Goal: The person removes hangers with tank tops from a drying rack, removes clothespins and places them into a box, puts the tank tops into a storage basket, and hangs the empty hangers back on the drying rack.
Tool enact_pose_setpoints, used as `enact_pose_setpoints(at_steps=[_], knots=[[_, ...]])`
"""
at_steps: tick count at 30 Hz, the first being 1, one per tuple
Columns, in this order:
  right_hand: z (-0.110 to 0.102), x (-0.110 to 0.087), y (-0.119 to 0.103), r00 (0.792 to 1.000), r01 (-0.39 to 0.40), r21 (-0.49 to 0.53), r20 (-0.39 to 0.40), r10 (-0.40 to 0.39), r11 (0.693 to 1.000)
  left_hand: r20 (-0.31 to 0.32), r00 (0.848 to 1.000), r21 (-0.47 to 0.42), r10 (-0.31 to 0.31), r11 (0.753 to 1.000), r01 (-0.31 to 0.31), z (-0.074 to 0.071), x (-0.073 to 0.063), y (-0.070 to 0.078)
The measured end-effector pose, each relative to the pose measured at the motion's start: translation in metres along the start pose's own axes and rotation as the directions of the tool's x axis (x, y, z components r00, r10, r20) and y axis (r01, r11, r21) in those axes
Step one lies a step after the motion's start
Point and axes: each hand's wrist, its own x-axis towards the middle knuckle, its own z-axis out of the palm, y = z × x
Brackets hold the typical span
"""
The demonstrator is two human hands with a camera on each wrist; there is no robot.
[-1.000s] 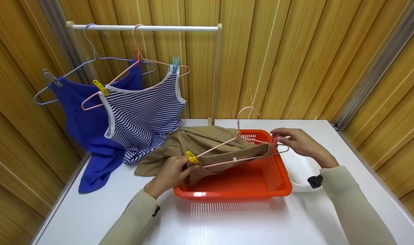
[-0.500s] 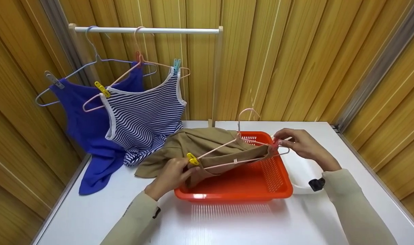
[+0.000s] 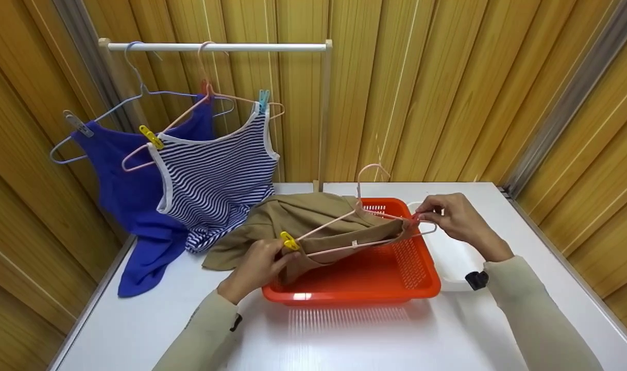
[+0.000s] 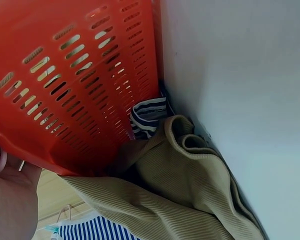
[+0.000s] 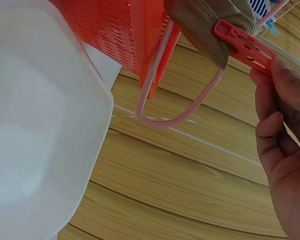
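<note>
A brown ribbed garment (image 3: 313,206) lies partly over the red basket (image 3: 354,296), its upper edge along a pink hanger (image 3: 326,224). My left hand (image 3: 256,265) grips the garment and hanger at the left end, right beside a yellow clothespin (image 3: 289,240). At the other end, thumb and fingers of my right hand (image 3: 457,219) pinch a red clothespin (image 5: 245,45), whose tip sits over the garment's corner close to the hanger's looped end. The left wrist view shows the garment hanging against the slotted basket wall (image 4: 80,80), with part of the left hand at the edge.
To the left, a rack's white rail (image 3: 272,47) carries a blue top (image 3: 122,175) and a striped tank top (image 3: 220,170), both pegged on hangers. A white tub (image 5: 40,120) stands right of the basket. Wood-patterned panels (image 3: 447,103) enclose the white table (image 3: 344,345).
The red clothespin has shifted slightly lower over the garment's corner, and the right hand's fingers have moved with it. My left hand stays in place.
</note>
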Motion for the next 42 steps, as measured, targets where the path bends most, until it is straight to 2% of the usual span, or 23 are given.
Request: enact_pose_setpoints(at_steps=[4,8,12,18,21,26,29,33,38,42], knots=[[-0.003,0.0,-0.002,0.999,0.014,-0.009,-0.036,-0.014,1.0,0.007,1.0,0.002,-0.001,1.0,0.001,0.0,0.001,0.001],[-0.012,0.0,-0.003,0.997,-0.007,0.004,-0.073,0.007,1.0,0.012,1.0,-0.01,-0.013,1.0,0.013,-0.001,0.002,0.002],[-0.024,-0.002,-0.001,0.994,-0.076,-0.002,-0.08,0.076,0.997,0.012,1.0,-0.017,-0.023,1.0,0.023,-0.001,0.001,0.002],[-0.033,-0.014,0.016,0.983,-0.181,-0.084,-0.048,0.178,0.98,0.014,1.0,-0.01,-0.027,1.0,0.027,-0.002,0.0,0.002],[-0.032,-0.025,0.027,0.972,-0.233,-0.129,-0.008,0.233,0.964,0.019,0.999,-0.009,-0.028,1.0,0.028,-0.002,0.0,0.002],[-0.026,-0.04,0.043,0.942,-0.283,-0.164,0.137,0.306,0.945,0.015,1.0,-0.006,-0.024,1.0,0.024,-0.002,0.001,0.003],[-0.021,-0.048,0.051,0.928,-0.279,-0.176,0.202,0.312,0.944,0.002,1.0,-0.005,-0.006,1.0,0.006,-0.001,0.001,0.002],[-0.016,-0.055,0.059,0.921,-0.27,-0.186,0.236,0.309,0.945,-0.012,1.0,-0.01,0.022,1.0,-0.022,0.0,0.001,0.001],[-0.009,-0.059,0.064,0.893,-0.294,-0.17,0.301,0.333,0.941,-0.005,1.0,-0.016,0.021,1.0,-0.021,0.0,0.001,0.001],[-0.004,-0.062,0.066,0.884,-0.285,-0.16,0.338,0.323,0.945,0.001,1.0,-0.004,0.014,1.0,-0.014,-0.001,0.001,0.002]])
